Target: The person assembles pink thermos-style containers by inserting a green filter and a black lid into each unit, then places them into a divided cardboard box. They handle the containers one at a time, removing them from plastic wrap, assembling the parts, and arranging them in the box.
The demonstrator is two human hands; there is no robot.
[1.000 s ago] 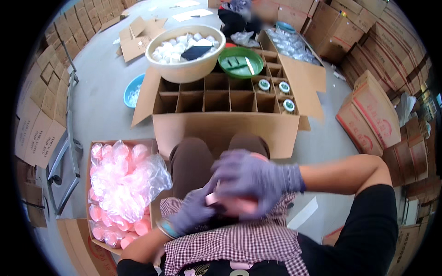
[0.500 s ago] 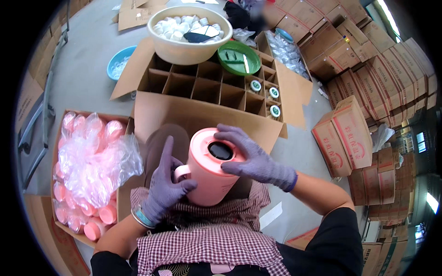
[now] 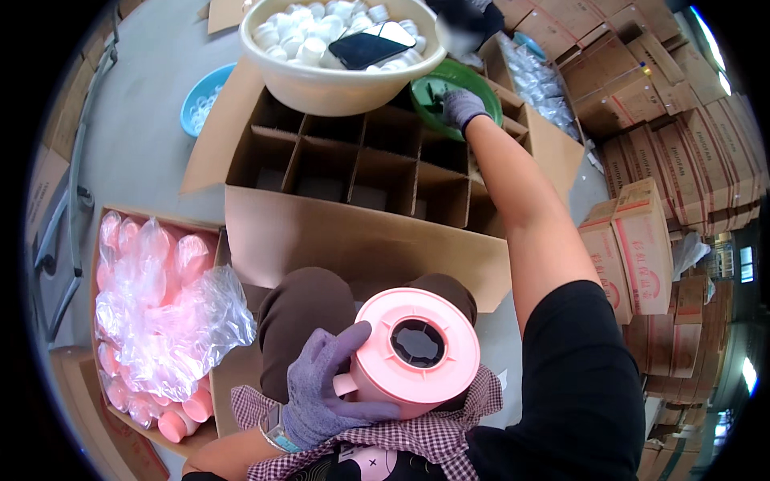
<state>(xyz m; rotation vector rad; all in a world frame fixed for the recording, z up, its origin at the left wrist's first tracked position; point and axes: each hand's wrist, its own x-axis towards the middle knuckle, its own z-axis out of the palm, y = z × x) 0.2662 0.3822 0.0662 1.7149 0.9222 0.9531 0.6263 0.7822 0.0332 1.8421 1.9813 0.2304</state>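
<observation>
My left hand, in a grey-purple glove, is closed round the handle side of a pink jug. The jug stands tilted toward me at my lap, its round top opening showing dark inside. At arm's length, my gloved right hand is inside a green basin, at small dark green pieces. Its fingers look bent together, but what is between them is too small to name. The basin sits on the far right part of a divided carton.
A cream tub of white caps, with a phone on top, rests on the carton. At left, a box holds pink parts under clear plastic. A blue basin lies beyond it. Stacked cartons line the right side.
My right hand has left the jug's top and reached forward into the green basin. The jug, still in my left hand, has come lower and nearer, its top turned more toward me.
</observation>
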